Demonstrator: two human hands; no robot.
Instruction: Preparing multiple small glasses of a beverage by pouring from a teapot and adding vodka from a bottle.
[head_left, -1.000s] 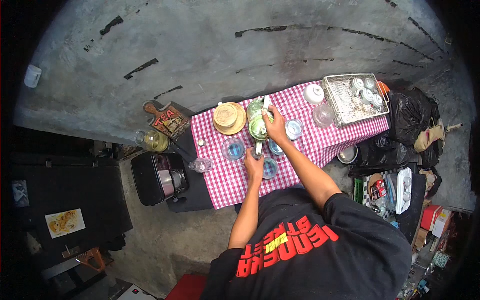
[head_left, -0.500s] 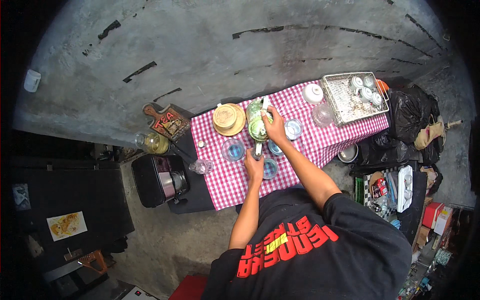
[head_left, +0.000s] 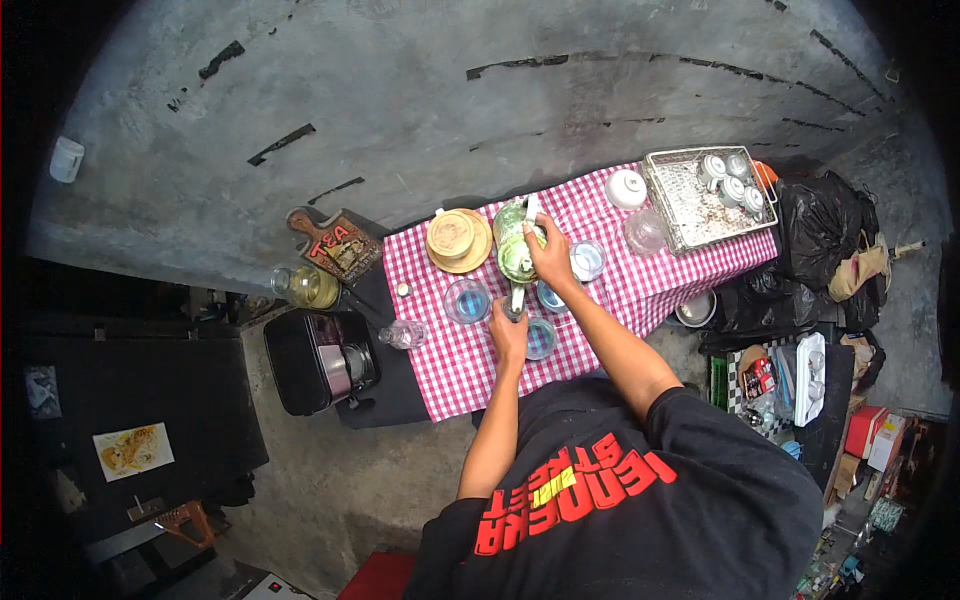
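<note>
A green-and-white teapot (head_left: 514, 256) is at the middle of the checked cloth, its white spout pointing toward me. My right hand (head_left: 549, 254) is closed on it at its right side, near the white handle (head_left: 531, 207). Just below the spout, my left hand (head_left: 508, 328) has its fingers closed round a small dark thing I cannot make out. Bluish clear glasses stand about the hands: one glass (head_left: 467, 300) to the left, another glass (head_left: 541, 338) right beside my left hand, a third glass (head_left: 549, 297) partly under my right wrist, and a farther glass (head_left: 587, 260).
A yellowish cup and saucer (head_left: 452, 236) sit left of the teapot. A white bowl (head_left: 625, 188), a clear glass vessel (head_left: 645, 231) and a wire tray (head_left: 690, 224) with several cups are at the right. A clear bottle (head_left: 403, 334) lies at the left edge, near a black appliance (head_left: 300, 362).
</note>
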